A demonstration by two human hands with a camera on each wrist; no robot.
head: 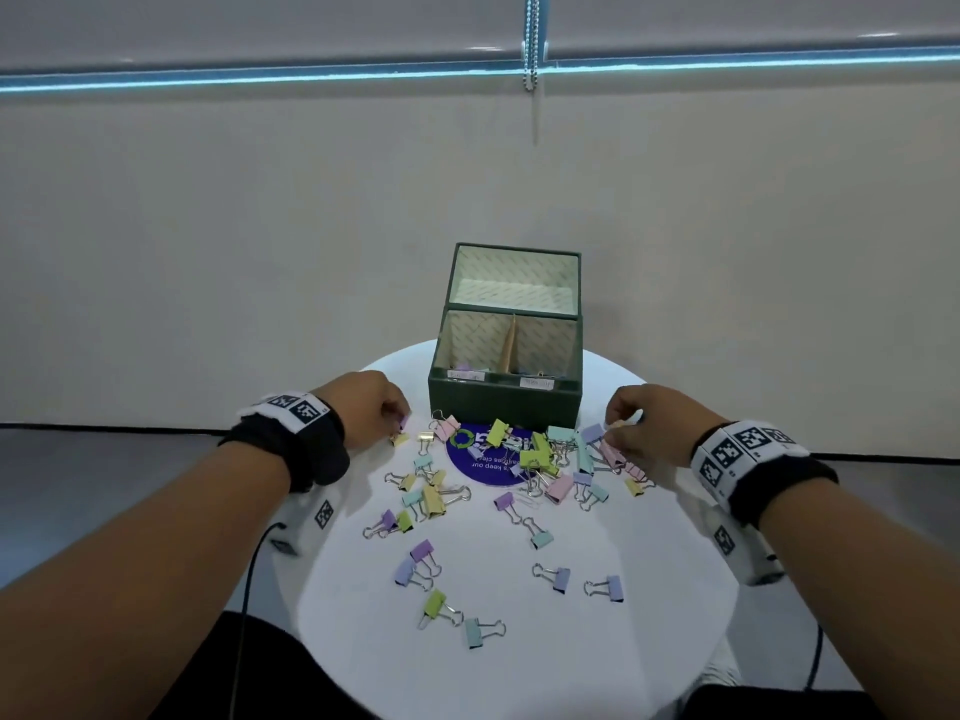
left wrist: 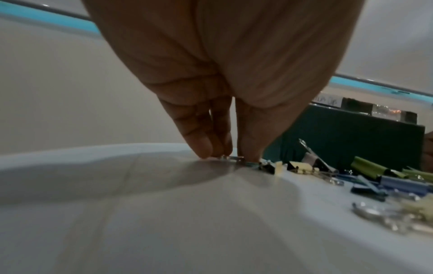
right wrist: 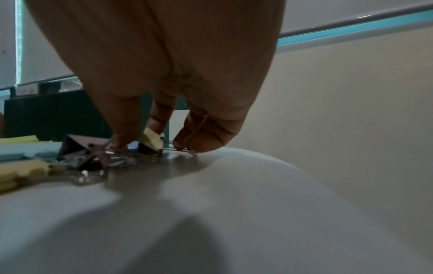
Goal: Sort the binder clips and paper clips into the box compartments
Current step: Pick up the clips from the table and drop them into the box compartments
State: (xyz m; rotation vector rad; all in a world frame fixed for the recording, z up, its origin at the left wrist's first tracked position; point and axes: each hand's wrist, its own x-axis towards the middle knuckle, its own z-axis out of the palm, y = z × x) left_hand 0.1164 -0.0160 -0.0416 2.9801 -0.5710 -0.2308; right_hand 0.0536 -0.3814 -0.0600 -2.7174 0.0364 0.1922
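White round table (head: 649,641) is carrying a green compartment box (head: 503,402) at 12 o'clock; pastel binder clips (head: 537,459) are lying scattered before it. Left hand (head: 366,410), at 10 o'clock, is pinching a small clip (left wrist: 234,158). Right hand (head: 649,426), at 2 o'clock, is pinching a yellow binder clip (right wrist: 153,141).

Upside down on the blue round sticker (head: 488,472) just in front of the green box (head: 504,402), "keep our" reads; the box's two white labels (head: 466,375) stay illegible.
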